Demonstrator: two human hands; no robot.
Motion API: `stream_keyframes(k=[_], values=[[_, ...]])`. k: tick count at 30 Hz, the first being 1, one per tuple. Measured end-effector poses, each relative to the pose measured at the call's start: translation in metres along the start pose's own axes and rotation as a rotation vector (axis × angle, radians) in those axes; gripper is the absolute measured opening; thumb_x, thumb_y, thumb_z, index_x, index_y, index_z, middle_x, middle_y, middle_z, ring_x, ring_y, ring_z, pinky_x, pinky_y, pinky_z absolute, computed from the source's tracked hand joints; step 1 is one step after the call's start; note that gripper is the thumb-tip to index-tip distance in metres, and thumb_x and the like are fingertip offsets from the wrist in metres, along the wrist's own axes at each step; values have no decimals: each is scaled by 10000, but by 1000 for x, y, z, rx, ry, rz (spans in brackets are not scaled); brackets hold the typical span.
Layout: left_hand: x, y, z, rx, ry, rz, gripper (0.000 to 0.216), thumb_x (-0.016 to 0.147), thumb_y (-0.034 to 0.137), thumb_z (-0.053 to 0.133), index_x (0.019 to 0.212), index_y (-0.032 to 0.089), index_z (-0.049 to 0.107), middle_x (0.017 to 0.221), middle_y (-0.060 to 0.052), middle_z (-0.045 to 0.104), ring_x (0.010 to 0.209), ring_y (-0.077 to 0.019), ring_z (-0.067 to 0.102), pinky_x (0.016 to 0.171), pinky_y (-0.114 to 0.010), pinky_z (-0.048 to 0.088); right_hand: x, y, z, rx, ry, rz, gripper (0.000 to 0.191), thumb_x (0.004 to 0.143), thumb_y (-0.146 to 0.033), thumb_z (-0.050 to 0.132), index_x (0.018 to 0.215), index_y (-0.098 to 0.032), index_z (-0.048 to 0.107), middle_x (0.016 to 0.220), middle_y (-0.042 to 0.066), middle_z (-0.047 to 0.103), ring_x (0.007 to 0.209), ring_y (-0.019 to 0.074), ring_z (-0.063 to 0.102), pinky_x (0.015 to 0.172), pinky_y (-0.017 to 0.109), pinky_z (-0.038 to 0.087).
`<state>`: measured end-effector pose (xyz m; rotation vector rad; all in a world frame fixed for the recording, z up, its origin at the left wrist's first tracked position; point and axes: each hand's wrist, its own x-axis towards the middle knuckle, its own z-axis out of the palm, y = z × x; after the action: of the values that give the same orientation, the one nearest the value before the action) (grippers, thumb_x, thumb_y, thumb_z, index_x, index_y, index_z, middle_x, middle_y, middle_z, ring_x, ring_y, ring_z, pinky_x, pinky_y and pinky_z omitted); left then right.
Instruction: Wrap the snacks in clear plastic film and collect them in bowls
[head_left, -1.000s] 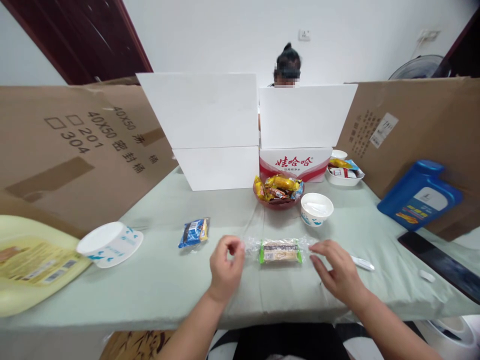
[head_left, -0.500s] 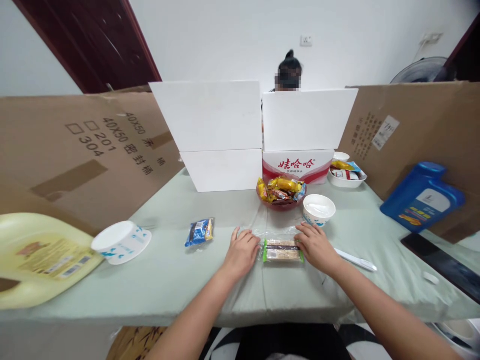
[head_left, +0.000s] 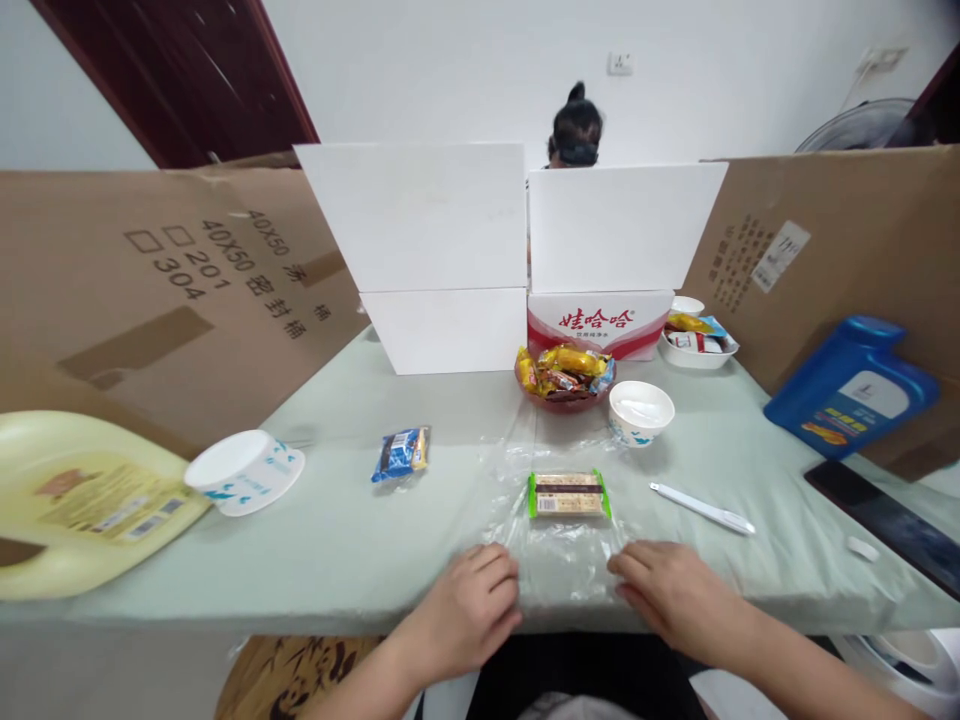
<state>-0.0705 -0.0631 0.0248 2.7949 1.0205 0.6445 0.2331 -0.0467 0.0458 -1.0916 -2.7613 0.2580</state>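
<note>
A wrapped snack bar with green ends lies on a clear plastic sheet spread on the pale green table. My left hand rests at the table's near edge, fingers curled onto the sheet's left corner. My right hand lies at the near edge too, its fingers pressed on the sheet's right corner. Both hands sit below the snack bar, apart from it.
A blue snack packet lies left of the sheet, a white pen right of it. A red bowl of sweets, a white bowl, an upturned white bowl, yellow jug, blue jug, cardboard walls and a person behind white boxes surround.
Both hands drew back from beside the snack bar to the table's near edge, and the clear sheet now lies stretched flat toward me.
</note>
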Motion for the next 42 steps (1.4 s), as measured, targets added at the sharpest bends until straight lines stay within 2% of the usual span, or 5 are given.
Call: stream_keyframes(k=[8,18,30,35,42], values=[[28,-10,6,-72,260,-252,196,944,139,384,1017,190,559,832,-35,673,729,-158,638,684,-283,521,48,1,-14,36,118,51,218,960,-296,440,1036,-190,616,944,83,653,890,211,590,783,331,436],[22,-38,43,87,36,-305,774,815,241,616,1479,184,222,1457,-127,449,1372,-295,373,1103,-532,352,110,45,10,-71,38,-58,507,868,-374,582,1319,-167,479,1253,131,597,1116,258,546,938,387,424],[14,-41,43,126,-4,-279,560,791,315,660,1323,256,494,1448,-65,470,1349,-303,405,1079,-537,394,142,66,-40,-171,46,-121,429,907,-390,549,1271,-166,521,1072,110,667,954,225,634,791,317,478],[12,-48,51,188,78,-208,544,786,300,650,1309,242,510,1414,-73,506,1323,-295,437,1048,-482,433,189,100,-108,-245,406,180,470,945,-405,464,1363,-190,455,1225,124,623,1082,242,588,897,337,447],[13,-45,48,177,73,-225,523,795,271,641,1300,235,511,1410,-74,508,1323,-286,437,1062,-488,422,258,158,-124,-340,258,490,508,896,-415,535,1345,-184,483,1184,155,641,1021,276,612,838,357,450]])
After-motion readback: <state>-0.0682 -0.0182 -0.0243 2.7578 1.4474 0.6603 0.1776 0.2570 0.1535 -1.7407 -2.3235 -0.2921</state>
